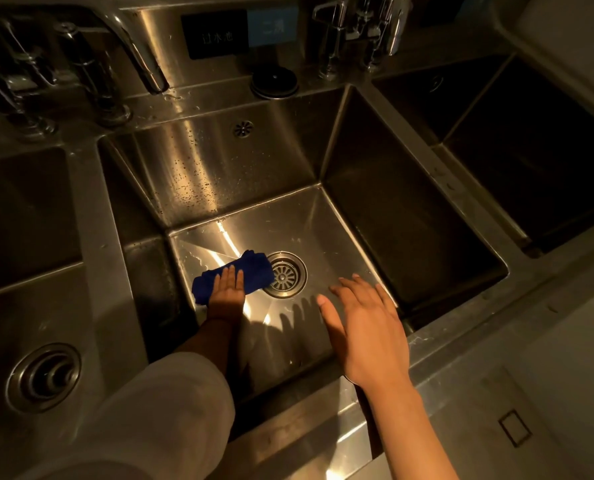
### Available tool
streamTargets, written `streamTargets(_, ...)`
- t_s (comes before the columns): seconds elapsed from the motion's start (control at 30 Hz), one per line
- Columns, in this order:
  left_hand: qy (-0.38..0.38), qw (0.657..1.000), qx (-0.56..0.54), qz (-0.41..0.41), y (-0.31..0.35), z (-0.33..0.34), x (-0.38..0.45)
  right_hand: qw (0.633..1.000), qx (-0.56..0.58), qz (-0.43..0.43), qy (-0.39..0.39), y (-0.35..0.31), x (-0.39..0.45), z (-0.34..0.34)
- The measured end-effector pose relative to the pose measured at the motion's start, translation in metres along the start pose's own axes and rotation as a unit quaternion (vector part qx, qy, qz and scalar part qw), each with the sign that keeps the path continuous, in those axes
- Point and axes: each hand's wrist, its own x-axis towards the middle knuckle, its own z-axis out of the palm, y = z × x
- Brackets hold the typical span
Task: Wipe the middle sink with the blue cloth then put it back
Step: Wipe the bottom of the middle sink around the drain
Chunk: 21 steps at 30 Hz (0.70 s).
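The blue cloth (233, 277) lies bunched on the bottom of the middle sink (385, 216), just left of the round drain (284, 274) & touching its edge. The left hand (227, 289) presses flat on the cloth w/ straight fingers, its arm in a light sleeve (157, 410). The right hand (364, 327) hangs over the sink near the front, fingers spread & holding nothing; a tap (132, 46) pokes out at the back left.
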Motion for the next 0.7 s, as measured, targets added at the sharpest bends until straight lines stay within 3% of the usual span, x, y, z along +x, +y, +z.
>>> streamTargets(0.13,-0.072,0.996,-0.010,-0.046,-0.002,0.009,0.008,1.000,-0.009,-0.003,0.003,0.001,0.000,0.001)
streamTargets(0.27,-0.048,0.997,-0.010,-0.054,0.001,0.016,0.014,1.000,-0.006,-0.005,0.008,0.001,0.000,0.002)
streamTargets(0.4,-0.085,0.995,-0.001,-0.052,0.004,0.016,0.013,1.000,0.000,-0.003,0.020,0.001,0.001,0.002)
streamTargets(0.5,0.015,0.999,-0.036,-0.027,0.002,0.013,0.010,1.000,0.007,-0.006,0.024,0.000,0.000,0.002)
streamTargets(0.6,0.054,0.998,-0.021,0.024,0.006,0.013,-0.003,1.000,0.007,-0.002,0.020,0.000,0.000,0.001)
streamTargets(0.7,-0.038,0.998,-0.046,0.010,0.009,0.012,-0.013,1.000,0.001,-0.001,0.009,-0.001,0.000,-0.001)
